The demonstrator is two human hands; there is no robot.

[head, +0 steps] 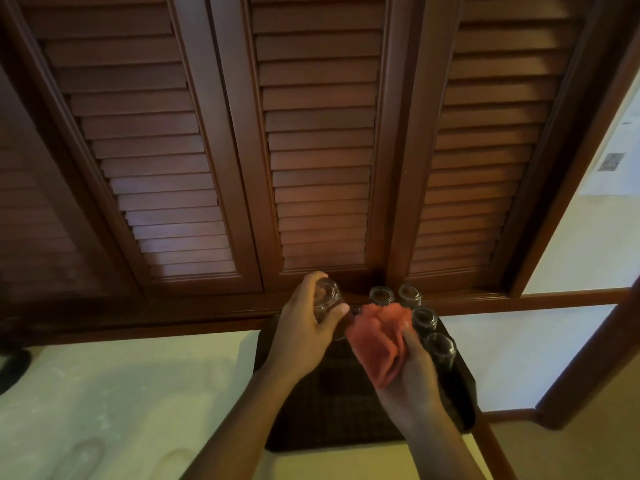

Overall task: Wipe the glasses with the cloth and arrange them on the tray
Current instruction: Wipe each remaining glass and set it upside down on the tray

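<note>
Two bare hands work above a dark woven tray [346,420], which lies on a pale counter [121,403] and serves as the landmark for everything else. Nearest of all, over the tray's right half, the right hand [414,372] has its fingers curled round a bunched red cloth [375,336] — the cloth rises from the palm and spreads toward the tray's far edge. Just to the left of the cloth, over the tray's far left part, the left hand [301,336] grips a clear glass [325,299], thumb across its near side and fingers wrapped round the far side; the glass is lifted off the tray and tilted, with one round end facing the camera. Whether the cloth touches this glass cannot be told, though the two are just beside each other.

Four more glasses stand along the tray's right and far sides. One glass [440,348] sits at the right edge, close behind the right hand, and a second [424,320] stands just beyond it. At the far edge two others — one [381,295] and its neighbour [409,294] — stand side by side.

Beyond the tray, a dark wooden ledge [173,317] runs across, and above it rise brown louvred shutters [322,140]. To the tray's right, past the wooden frame, is a pale wall [588,244].
</note>
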